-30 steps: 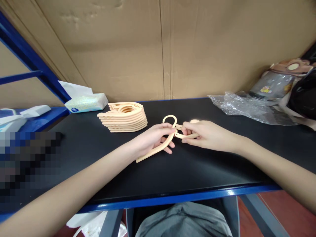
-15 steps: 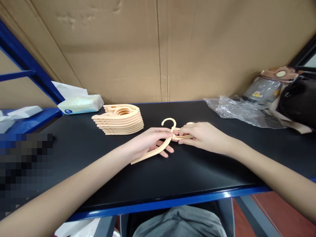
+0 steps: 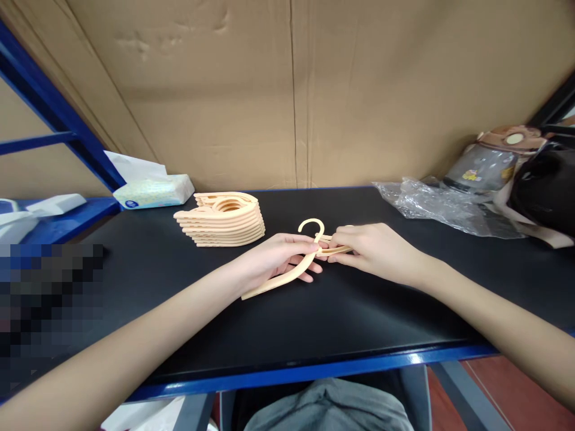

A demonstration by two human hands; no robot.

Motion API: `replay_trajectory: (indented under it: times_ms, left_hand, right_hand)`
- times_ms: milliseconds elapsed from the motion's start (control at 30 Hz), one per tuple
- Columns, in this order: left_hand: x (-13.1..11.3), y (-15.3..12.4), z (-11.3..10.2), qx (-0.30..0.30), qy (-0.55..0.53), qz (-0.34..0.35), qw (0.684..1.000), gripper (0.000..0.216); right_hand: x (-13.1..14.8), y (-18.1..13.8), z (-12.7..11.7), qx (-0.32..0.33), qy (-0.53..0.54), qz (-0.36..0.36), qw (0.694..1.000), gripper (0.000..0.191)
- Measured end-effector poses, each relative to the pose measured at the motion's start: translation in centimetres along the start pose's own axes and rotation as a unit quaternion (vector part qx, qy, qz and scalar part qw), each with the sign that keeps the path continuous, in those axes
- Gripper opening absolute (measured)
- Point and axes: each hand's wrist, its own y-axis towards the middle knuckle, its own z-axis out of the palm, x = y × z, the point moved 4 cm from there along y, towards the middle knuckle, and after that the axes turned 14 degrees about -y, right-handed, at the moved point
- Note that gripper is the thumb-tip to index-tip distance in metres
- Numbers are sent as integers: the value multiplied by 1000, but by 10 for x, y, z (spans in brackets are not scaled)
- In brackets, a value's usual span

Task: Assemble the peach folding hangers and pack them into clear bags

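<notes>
Handling the joint seems in hand: the left hand (image 3: pixel 275 258) pinches the folding hanger (image 3: pixel 291 274), the right hand (image 3: pixel 375 250) grips its other side; the next move likely calls for steady bracing.

1 pale peach hanger (image 3: pixel 303 266) was held in the middle of the scene, its slim hook (image 3: pixel 321 228) curving up and opening to the left. Its left arm (image 3: pixel 287 278) sloped toward the near left in a shallow bend. 2 slender strips (image 3: pixel 335 251) extended right from below the hook, partly hidden.
</notes>
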Motion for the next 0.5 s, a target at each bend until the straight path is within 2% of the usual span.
replay_trajectory:
  times_ms: [500]
  left_hand:
    - [-1, -4, 3, 11, 38, 22, 999, 16]
  right_hand:
    - [1, 2, 3, 11, 18, -21, 1000, 23]
